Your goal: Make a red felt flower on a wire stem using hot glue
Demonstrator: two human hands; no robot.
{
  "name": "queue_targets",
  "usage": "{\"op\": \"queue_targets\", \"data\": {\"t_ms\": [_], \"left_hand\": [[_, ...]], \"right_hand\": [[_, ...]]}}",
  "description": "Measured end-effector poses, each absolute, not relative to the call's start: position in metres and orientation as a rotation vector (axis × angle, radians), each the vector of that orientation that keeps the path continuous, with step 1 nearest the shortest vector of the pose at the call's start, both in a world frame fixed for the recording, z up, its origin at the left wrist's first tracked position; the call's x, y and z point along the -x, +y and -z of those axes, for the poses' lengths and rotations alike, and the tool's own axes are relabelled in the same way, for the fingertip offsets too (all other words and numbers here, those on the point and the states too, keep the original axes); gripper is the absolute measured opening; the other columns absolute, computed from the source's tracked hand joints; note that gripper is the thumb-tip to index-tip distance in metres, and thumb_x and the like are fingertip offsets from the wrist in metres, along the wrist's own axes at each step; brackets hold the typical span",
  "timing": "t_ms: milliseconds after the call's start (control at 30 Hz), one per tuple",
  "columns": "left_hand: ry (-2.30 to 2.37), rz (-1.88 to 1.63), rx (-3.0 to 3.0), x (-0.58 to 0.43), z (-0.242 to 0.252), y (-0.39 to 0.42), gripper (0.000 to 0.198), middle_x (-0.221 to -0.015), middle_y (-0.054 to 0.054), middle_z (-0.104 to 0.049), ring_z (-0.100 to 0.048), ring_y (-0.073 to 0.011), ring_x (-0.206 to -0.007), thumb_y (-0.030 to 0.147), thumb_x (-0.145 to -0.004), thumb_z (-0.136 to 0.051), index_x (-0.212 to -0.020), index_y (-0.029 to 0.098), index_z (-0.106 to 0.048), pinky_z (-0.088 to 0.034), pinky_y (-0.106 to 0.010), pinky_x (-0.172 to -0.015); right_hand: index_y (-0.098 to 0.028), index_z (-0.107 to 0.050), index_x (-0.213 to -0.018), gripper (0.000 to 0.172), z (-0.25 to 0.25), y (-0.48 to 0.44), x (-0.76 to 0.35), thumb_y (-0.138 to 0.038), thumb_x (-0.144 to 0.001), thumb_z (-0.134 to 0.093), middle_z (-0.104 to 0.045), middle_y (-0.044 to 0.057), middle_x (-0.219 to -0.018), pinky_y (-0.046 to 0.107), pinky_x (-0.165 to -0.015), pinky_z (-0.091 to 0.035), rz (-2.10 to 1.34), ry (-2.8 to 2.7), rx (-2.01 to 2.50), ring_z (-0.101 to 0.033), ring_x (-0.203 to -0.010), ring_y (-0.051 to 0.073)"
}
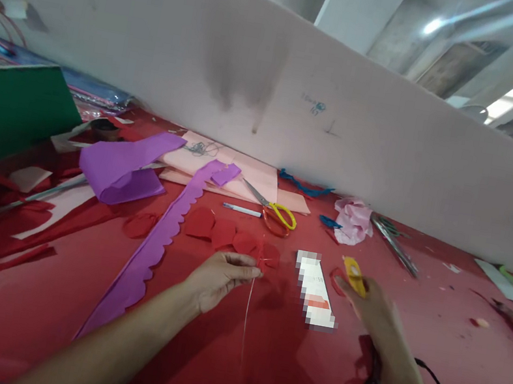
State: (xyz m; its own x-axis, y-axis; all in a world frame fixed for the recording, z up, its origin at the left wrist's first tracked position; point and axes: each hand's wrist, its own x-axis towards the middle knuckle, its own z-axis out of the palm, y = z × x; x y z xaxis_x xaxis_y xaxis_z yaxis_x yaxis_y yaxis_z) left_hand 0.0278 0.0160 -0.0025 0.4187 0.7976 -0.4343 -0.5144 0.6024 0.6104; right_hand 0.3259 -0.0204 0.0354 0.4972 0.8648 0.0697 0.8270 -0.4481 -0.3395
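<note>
My left hand [228, 280] pinches a thin wire [246, 322] between thumb and fingers. The wire hangs down toward me, with a bit of red material near its upper end. Just behind that hand lie several red cut petal-shaped pieces [224, 234] in a row. Over to the right, my right hand [372, 308] is closed on a yellow ring-shaped thing [355, 275] with a pale middle; a red curved edge shows beside it. Its exact kind I cannot make out. Between the hands is a phone [315, 295] with a lit screen, partly blurred out.
Scissors [273, 210] with yellow and orange handles lie beside a pen [242, 210]. A scalloped purple strip [155, 247] stretches along the left, near folded purple material [121, 168] and a green box [8, 108]. Black cable [438, 383] runs by my right forearm. A pale wall [259, 66] rises behind.
</note>
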Motion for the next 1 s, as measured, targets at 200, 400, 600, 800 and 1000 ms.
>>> {"op": "queue_targets", "data": {"t_ms": [200, 400, 600, 800, 1000], "left_hand": [[0.757, -0.826, -0.401, -0.026, -0.001, 0.015, 0.027, -0.063, -0.004, -0.07, -0.067, -0.0121, -0.064, 0.007, -0.045, -0.084, -0.066, 0.01, -0.068, -0.051, -0.019, -0.065], [0.724, -0.82, -0.407, -0.028, 0.002, 0.014, 0.025, -0.063, -0.001, -0.069, -0.066, -0.0107, -0.063, 0.007, -0.046, -0.084, -0.065, 0.012, -0.069, -0.05, -0.019, -0.066], [0.704, -0.846, -0.471, -0.025, 0.002, 0.016, 0.022, -0.065, 0.0, -0.068, -0.062, -0.0077, -0.061, 0.008, -0.051, -0.082, -0.068, 0.011, -0.069, -0.048, -0.018, -0.067], [0.73, -0.865, -0.487, -0.024, 0.004, 0.019, 0.022, -0.066, -0.001, -0.067, -0.061, -0.0082, -0.062, 0.009, -0.051, -0.082, -0.068, 0.011, -0.069, -0.046, -0.02, -0.068], [0.754, -0.889, -0.54, -0.027, 0.006, 0.02, 0.02, -0.067, 0.0, -0.064, -0.058, -0.0082, -0.063, 0.012, -0.053, -0.081, -0.068, 0.012, -0.069, -0.044, -0.021, -0.067]], "right_hand": [[-0.019, -0.06, -0.065, 0.015, -0.017, -0.004, -0.354, -0.033, -0.064, -0.065, -0.063, 0.011, -0.063, 0.038, -0.059, -0.043, -0.073, -1.395, 2.561, -0.061, -0.068, 0.032], [-0.022, -0.061, -0.102, 0.03, -0.034, -0.031, -0.266, -0.04, -0.081, -0.049, -0.063, 0.014, -0.108, 0.042, -0.078, -0.042, -0.214, -1.405, 2.05, -0.059, -0.092, 0.029], [-0.02, -0.069, -0.09, 0.038, -0.029, -0.019, -0.164, -0.051, -0.083, -0.049, -0.069, 0.009, -0.092, 0.033, -0.069, -0.044, -1.505, -0.802, 1.274, -0.061, -0.086, 0.023], [-0.022, -0.068, -0.071, 0.006, -0.016, -0.005, -0.163, -0.028, -0.07, -0.069, -0.067, 0.002, -0.078, 0.031, -0.07, -0.045, -1.553, -0.512, 1.013, -0.059, -0.076, 0.018], [-0.023, -0.069, -0.067, 0.007, -0.002, -0.007, -0.163, -0.021, -0.063, -0.076, -0.066, 0.001, -0.075, 0.032, -0.069, -0.048, -1.5, -0.469, 1.006, -0.059, -0.072, 0.017]]}}
